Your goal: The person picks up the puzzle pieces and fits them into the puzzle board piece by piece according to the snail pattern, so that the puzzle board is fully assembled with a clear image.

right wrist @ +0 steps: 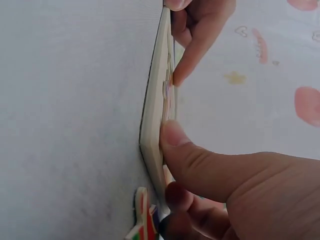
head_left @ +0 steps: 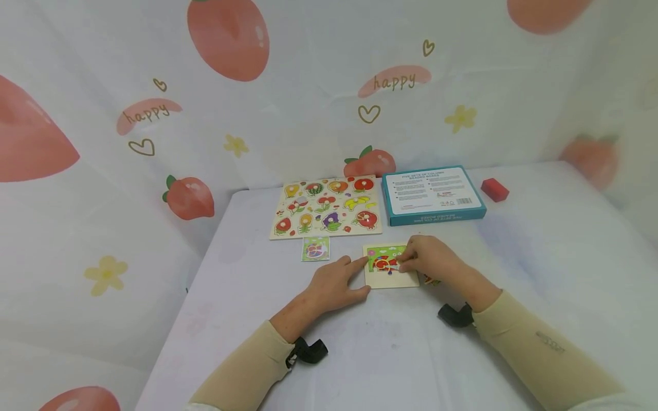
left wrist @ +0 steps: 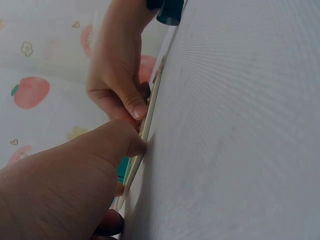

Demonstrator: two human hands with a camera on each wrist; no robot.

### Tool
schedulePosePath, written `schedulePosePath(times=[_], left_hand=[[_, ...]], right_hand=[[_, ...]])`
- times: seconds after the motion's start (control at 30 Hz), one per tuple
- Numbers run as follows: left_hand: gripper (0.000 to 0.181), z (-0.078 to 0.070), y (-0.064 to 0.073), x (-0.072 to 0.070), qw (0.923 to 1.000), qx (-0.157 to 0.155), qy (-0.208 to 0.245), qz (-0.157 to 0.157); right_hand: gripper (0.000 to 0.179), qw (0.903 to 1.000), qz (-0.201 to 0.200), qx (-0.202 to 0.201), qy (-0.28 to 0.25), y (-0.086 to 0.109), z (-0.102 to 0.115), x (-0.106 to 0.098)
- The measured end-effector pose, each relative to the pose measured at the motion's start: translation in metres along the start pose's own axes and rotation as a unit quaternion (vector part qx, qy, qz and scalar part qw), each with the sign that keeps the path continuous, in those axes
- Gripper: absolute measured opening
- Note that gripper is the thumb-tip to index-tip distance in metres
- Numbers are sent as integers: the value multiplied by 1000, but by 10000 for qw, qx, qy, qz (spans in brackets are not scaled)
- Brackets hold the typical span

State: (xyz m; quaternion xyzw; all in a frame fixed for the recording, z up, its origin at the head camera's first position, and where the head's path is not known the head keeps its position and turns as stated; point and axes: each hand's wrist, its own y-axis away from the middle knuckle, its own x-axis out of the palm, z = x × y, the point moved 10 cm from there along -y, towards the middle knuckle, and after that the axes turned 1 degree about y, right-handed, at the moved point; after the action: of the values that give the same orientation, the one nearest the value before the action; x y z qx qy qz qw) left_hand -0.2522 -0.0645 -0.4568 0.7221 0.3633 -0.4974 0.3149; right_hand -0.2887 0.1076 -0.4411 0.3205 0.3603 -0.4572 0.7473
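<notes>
A small wooden puzzle board (head_left: 392,279) lies on the white table, its inset a green picture with a red and yellow snail-like figure (head_left: 382,263). My left hand (head_left: 336,287) rests at the board's left side. Its straight index finger touches the picture's edge, and its thumb is against the near left corner. Over the right part of the picture, my right hand (head_left: 429,258) pinches a puzzle piece between thumb and index finger; the fingers mostly hide that piece. Beside the board, under the right hand, lie loose colourful pieces (right wrist: 145,215), partly covered.
Behind the board stand a large fruit peg puzzle (head_left: 329,208) and a teal-edged box (head_left: 434,195). A red block (head_left: 495,190) sits at the far right. A small picture card (head_left: 316,249) lies by the fruit puzzle's near edge. A printed cloth (head_left: 308,114) hangs behind the table.
</notes>
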Motion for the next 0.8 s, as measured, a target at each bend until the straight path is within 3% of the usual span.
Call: schedulePosePath(times=[0.33,0.5,0.8], left_hand=[[71,-1,0,-1,9999,80,23,-80],[70,-2,1,-3,9999,76,34,-91],[70,-1,0,-1,9999,92,-13,-109]], right_hand=[[30,9997,-70,236,-26,0,-4,-1],[25,9998,-137,131,-88,2,-2,-2],[34,9976,1,319,-613,5,-8,-11]])
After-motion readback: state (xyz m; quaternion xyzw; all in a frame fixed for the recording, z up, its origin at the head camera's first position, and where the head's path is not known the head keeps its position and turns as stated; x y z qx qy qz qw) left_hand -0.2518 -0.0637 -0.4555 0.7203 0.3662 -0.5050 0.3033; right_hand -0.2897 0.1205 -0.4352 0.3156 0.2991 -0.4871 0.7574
